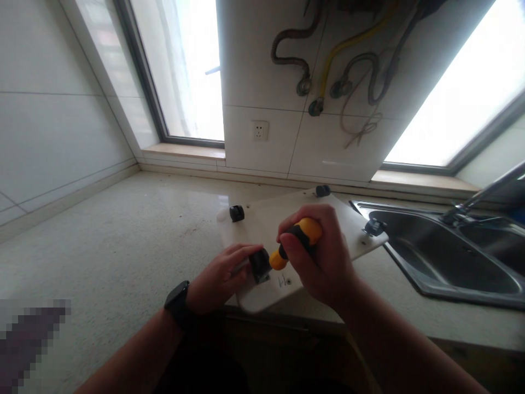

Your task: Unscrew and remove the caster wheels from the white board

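A white board (283, 213) with rounded corners lies on the countertop, black casters at its corners. My left hand (229, 271), wearing a black watch, has its fingers closed on the near-left caster (260, 265). In my right hand (324, 257) is a yellow and black screwdriver (301, 234), gripped by the handle. It is tilted, with its lower end beside the near-left caster; its tip is hidden from view. Other casters sit at the far-left corner (237, 213), the far-right corner (322, 190) and the right corner (374, 226). A small screw or hole (288, 282) shows near the board's front edge.
A speckled countertop (123, 241) extends left. On the right is a steel double sink (447, 257) with a faucet (455, 213). The tiled back wall carries a socket (260, 130), hoses (283, 57) and a yellow pipe (340, 49), between two bright windows.
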{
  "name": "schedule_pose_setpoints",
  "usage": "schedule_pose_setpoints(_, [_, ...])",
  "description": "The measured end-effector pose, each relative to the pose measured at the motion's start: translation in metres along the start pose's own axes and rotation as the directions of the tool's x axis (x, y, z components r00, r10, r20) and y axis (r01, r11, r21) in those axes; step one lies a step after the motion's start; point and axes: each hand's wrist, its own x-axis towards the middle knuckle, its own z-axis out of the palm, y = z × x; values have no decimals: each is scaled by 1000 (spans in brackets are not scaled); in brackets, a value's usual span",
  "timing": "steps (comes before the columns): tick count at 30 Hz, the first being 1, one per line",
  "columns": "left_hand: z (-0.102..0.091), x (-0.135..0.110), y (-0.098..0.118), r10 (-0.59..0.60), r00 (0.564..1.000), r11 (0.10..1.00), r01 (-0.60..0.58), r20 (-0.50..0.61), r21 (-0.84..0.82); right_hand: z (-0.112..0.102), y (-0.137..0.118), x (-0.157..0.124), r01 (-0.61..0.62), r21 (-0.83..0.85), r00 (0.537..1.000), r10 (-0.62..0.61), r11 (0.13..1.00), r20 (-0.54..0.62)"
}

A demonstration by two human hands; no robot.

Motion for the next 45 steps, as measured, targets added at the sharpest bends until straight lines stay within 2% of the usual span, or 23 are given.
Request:
schedule_pose_setpoints(6, [-1,0,1,9,1000,1000,-9,-6,17,1,-4,3,10,-39,1000,-9,999,25])
schedule_pose_setpoints(12, [0,-2,4,-7,1000,1000,7,-26,19,-2,-19,24,-48,-156,987,70,987,142])
schedule_pose_setpoints(18, [2,-2,5,1,993,998,6,-118,59,-4,-33,44,22,-215,974,28,976,224])
schedule_pose_setpoints(21, [2,-2,9,-6,990,999,11,-139,42,-7,-34,49,42,-171,961,7,984,277])
schedule_pose_setpoints(25, [1,-1,17,11,988,1000,-14,-152,-15,-14,-31,50,-84,-12,931,83,996,355])
schedule_pose_setpoints(30, [0,0,24,41,988,999,-44,-150,-19,-20,-30,51,-115,-12,911,111,993,398])
schedule_pose_setpoints(34, [2,2,29,77,980,996,-82,-183,-19,-20,-33,50,-108,-45,920,117,993,373])
schedule_pose_setpoints(37, [5,2,33,29,981,998,-39,-194,-47,-20,-36,50,-71,-48,942,83,996,326])
schedule_pose_setpoints(40, [8,1,35,-25,983,998,14,-182,-63,-18,-41,49,-24,-94,975,44,995,219])
schedule_pose_setpoints(45, [8,1,38,-59,985,994,42,-163,-104,-16,-46,48,-83,-107,988,95,991,121])
